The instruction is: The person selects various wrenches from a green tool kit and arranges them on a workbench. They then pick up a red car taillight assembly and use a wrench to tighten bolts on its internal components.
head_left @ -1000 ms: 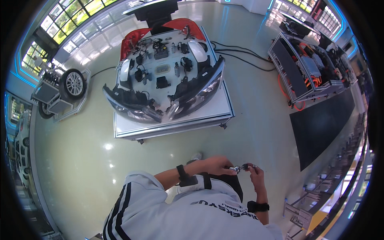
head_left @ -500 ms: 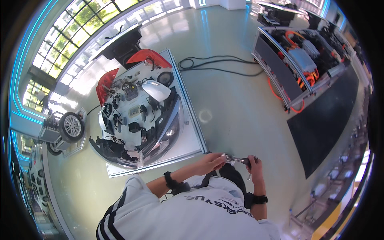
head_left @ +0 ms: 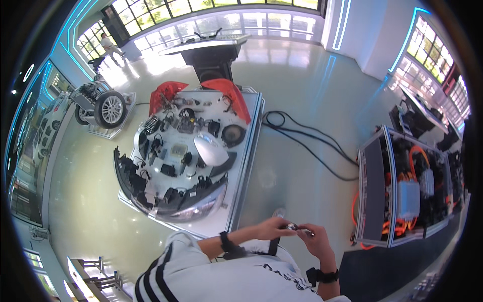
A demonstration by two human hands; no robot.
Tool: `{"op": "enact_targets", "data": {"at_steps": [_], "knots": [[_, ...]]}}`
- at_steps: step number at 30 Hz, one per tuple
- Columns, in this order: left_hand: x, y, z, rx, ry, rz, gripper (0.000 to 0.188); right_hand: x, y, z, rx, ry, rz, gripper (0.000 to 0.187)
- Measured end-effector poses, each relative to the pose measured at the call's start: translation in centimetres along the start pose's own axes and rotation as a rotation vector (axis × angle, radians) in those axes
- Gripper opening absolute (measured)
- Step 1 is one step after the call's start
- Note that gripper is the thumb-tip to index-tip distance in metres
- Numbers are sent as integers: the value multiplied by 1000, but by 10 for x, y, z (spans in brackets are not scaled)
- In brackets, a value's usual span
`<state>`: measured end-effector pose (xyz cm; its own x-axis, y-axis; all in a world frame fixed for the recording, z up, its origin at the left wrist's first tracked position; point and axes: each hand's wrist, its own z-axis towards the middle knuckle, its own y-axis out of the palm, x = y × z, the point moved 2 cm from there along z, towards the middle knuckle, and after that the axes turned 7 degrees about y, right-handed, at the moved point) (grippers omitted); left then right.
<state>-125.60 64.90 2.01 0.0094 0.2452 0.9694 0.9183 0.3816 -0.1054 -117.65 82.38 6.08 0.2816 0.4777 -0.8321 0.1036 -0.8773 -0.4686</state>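
Observation:
In front of my body, past the right near corner of the parts table, my two hands meet at a small shiny metal tool (head_left: 291,227) that looks like a ratchet wrench. My left hand (head_left: 272,228) pinches its silver end from the left. The fingers of my right hand (head_left: 316,240) close round its other end, whose tip shows just past them. Most of the tool is hidden by my fingers. Both wrists wear dark straps.
A white parts table (head_left: 245,171) at left holds red tail lights (head_left: 232,98), a headlight (head_left: 198,209), a mirror cover (head_left: 210,149) and wiring. Black cable (head_left: 312,135) loops over the floor. At right stands a framed battery unit (head_left: 375,186); a wheel stand (head_left: 110,109) is far left.
My view has swung, so the table and battery unit sit differently in it. My right hand has come closer to my left, and less of the tool shows between them.

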Motion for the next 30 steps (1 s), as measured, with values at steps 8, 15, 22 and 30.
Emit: {"op": "enact_targets", "data": {"at_steps": [8,15,22,30], "knots": [[67,-64,199,-352,255,-220,38,62,-145,127,-395,180,648,20],[85,-169,304,-134,187,-146,35,89,-209,284,-341,159,772,24],[104,-267,335,334,91,4,32,21,-259,456,-854,-326,473,26],[-63,-294,172,1537,-334,-279,31,-79,-386,689,-655,-354,852,39]]}}
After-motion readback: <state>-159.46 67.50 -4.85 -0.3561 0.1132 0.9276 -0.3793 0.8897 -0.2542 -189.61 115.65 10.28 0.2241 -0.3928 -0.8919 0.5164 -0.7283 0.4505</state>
